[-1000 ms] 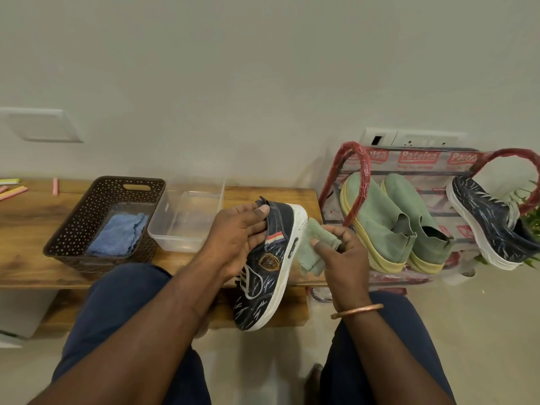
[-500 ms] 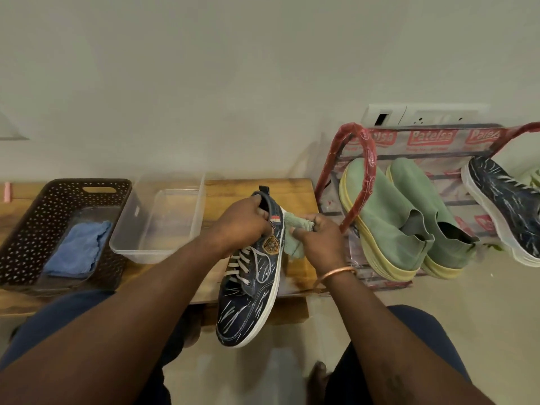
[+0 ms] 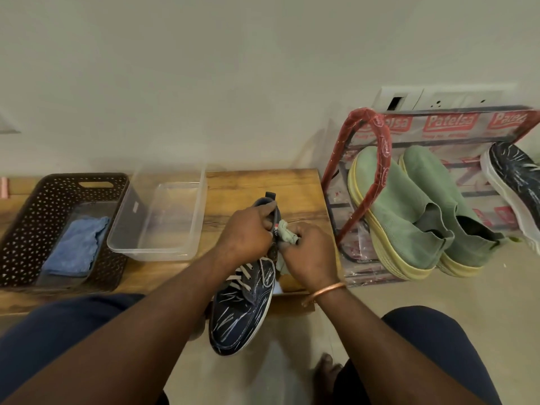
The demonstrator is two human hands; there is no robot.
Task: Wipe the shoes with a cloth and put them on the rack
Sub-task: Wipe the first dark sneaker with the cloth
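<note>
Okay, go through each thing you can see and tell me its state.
Dark sneaker, held by left hand at its heel collar.
Green cloth, bunched in right hand, pressed to sneaker's side.
Blue cloth, lying in brown basket.
Clear tub, lidless, on bench.
Green shoes, on rack, tilted.
Second dark sneaker, on rack.

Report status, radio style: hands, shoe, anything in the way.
Left hand grips dark sneaker at heel. Right hand holds green cloth against its side. Rack holds three shoes.
</note>
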